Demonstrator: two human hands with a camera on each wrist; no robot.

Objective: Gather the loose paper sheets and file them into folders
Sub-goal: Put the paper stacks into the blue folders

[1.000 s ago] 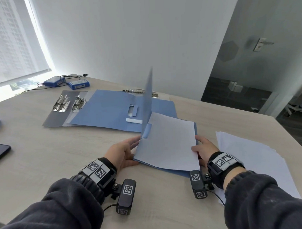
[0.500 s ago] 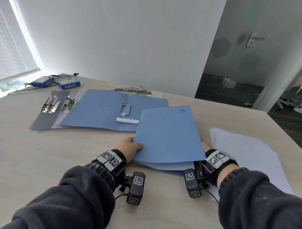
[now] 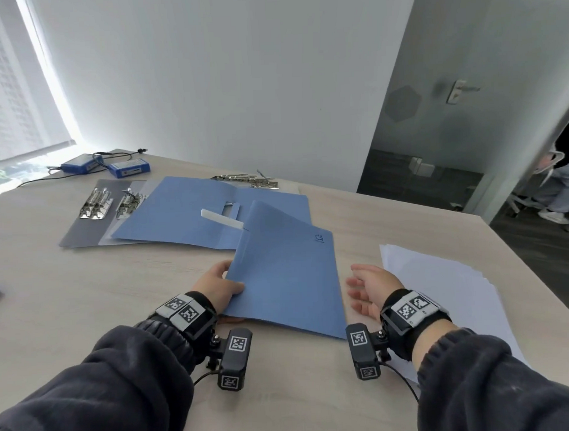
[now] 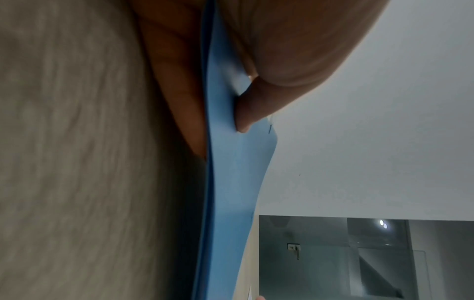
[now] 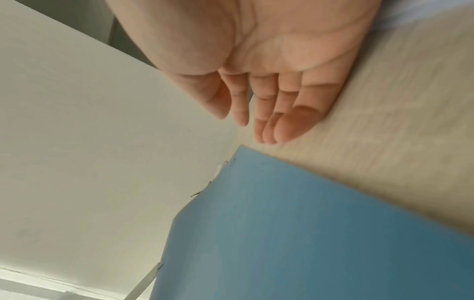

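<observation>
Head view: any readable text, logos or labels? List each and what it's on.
No text can be read as words.
Closed blue folder: small dark logo with tiny lettering under it near its far right corner, too small to read.
Blue boxes at the far left: white labels, blurred.
Wrist bands and wrist cameras: black-and-white square marker codes, no letters.
</observation>
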